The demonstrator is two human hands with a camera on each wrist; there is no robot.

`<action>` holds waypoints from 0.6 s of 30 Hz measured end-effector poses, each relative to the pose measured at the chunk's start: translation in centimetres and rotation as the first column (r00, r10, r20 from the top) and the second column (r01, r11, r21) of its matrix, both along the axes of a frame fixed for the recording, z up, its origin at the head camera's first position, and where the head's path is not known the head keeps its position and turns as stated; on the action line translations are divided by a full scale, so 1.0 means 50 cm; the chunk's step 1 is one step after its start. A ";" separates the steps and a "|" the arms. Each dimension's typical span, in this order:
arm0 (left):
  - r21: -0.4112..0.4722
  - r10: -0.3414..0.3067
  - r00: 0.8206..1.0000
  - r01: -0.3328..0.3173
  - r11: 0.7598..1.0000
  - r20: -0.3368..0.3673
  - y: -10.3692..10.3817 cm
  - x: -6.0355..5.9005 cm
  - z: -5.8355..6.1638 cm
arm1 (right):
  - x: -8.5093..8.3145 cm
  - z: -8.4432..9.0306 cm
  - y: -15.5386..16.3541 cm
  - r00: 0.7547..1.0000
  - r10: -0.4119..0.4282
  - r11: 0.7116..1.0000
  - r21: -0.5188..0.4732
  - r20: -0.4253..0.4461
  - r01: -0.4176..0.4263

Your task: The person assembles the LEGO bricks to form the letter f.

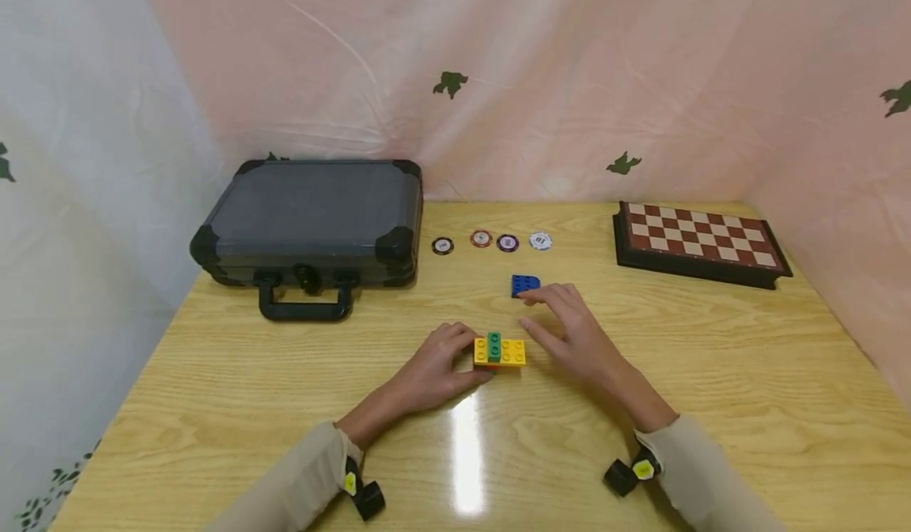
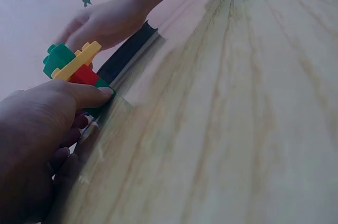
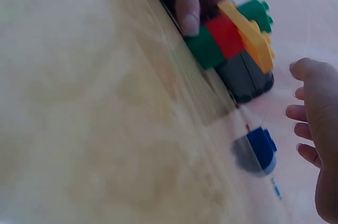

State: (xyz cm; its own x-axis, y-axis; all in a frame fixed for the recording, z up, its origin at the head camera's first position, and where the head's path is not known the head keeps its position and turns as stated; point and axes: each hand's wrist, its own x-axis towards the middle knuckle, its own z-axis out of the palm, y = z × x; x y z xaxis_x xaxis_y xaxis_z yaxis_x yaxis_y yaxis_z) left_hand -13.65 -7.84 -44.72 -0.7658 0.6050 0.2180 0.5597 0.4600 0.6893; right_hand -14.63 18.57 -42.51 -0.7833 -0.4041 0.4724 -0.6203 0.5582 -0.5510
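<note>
My left hand (image 1: 434, 370) steadies the brick stack (image 1: 500, 351) near the middle of the wooden surface (image 1: 712, 374), my thumb (image 2: 90, 95) pressed against its green bottom brick, the other fingers curled round the far side. The stack runs green, red, then a long yellow brick with a small green brick on top. My right hand (image 1: 576, 334) hovers just right of the stack, fingers loosely spread and holding nothing, fingertips (image 1: 530, 296) touching or almost touching the blue brick (image 1: 524, 284) lying just behind. Further back sit four poker chips (image 1: 491, 241) in a row, a dark carrying case (image 1: 309, 220) to the left and a folded chessboard (image 1: 701, 241) to the right.
</note>
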 end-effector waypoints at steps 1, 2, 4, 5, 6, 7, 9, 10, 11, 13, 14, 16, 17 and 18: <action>-0.004 0.000 1.000 0.000 1.000 0.004 0.000 0.000 0.000 | -0.007 -0.004 0.006 1.000 -0.017 1.000 -0.001 0.001 0.017; -0.005 0.001 1.000 -0.001 1.000 0.006 0.001 0.000 0.000 | -0.015 -0.007 0.013 1.000 -0.032 0.999 -0.003 0.000 0.032; -0.010 0.005 1.000 -0.005 1.000 0.011 0.001 0.001 0.000 | -0.031 -0.016 0.023 0.998 -0.061 0.998 0.000 0.005 0.061; -0.012 0.006 1.000 -0.006 1.000 0.014 0.001 0.001 0.000 | -0.038 -0.021 0.027 0.997 -0.072 0.997 -0.001 0.012 0.072; -0.011 0.006 1.000 -0.006 1.000 0.013 0.001 0.001 -0.001 | -0.045 -0.024 0.031 0.997 -0.080 0.997 -0.002 0.020 0.080; -0.010 0.006 1.000 -0.006 1.000 0.011 0.001 0.001 -0.002 | -0.051 -0.028 0.033 0.995 -0.092 0.996 0.000 0.031 0.092; -0.007 0.004 1.000 -0.004 1.000 0.006 0.001 0.001 -0.003 | -0.062 -0.035 0.037 0.993 -0.107 0.994 0.005 0.049 0.107; -0.006 0.003 1.000 -0.003 1.000 0.004 0.001 0.001 -0.003 | -0.066 -0.037 0.038 0.992 -0.111 0.994 0.007 0.058 0.111; -0.005 0.001 1.000 -0.001 1.000 0.001 0.001 0.001 -0.003 | -0.071 -0.040 0.039 0.991 -0.115 0.993 0.007 0.066 0.115; -0.006 -0.001 1.000 0.001 1.000 -0.002 0.001 0.001 -0.003 | -0.078 -0.044 0.041 0.990 -0.121 0.993 0.018 0.077 0.120; -0.005 -0.002 1.000 0.002 1.000 -0.003 0.001 0.001 -0.003 | -0.081 -0.046 0.041 0.989 -0.122 0.992 0.026 0.082 0.120; -0.005 -0.002 1.000 0.002 1.000 -0.004 0.001 0.001 -0.001 | -0.088 -0.048 0.041 0.988 -0.122 0.992 0.044 0.091 0.118; -0.005 -0.003 1.000 0.003 1.000 -0.006 0.001 0.001 -0.001 | -0.090 -0.049 0.040 0.988 -0.121 0.992 0.053 0.095 0.117; -0.005 -0.003 1.000 0.003 1.000 -0.008 0.001 0.001 -0.001 | -0.092 -0.049 0.040 0.988 -0.120 0.991 0.063 0.098 0.114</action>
